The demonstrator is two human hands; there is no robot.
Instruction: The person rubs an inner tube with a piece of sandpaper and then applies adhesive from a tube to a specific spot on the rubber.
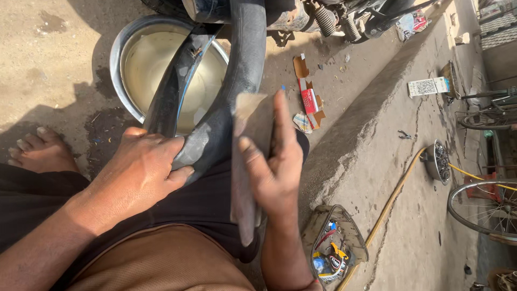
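Observation:
A black rubber inner tube (237, 70) loops up from my lap over a metal basin of cloudy water (161, 64). My left hand (141, 172) presses a folded part of the tube against my thigh. My right hand (274, 167) holds a flat grey-brown strip, like a rasp or sanding sheet (246, 161), upright beside the tube. The tube's valve stem (195, 52) shows above the basin.
My bare foot (39, 148) rests on the dirt at left. Torn red and white cartons (308, 102) lie on the ground. A concrete ledge (377, 108) runs diagonally at right, with a yellow hose (393, 194), a small tool tray (334, 253), a bowl (439, 161) and bicycle wheels (482, 207).

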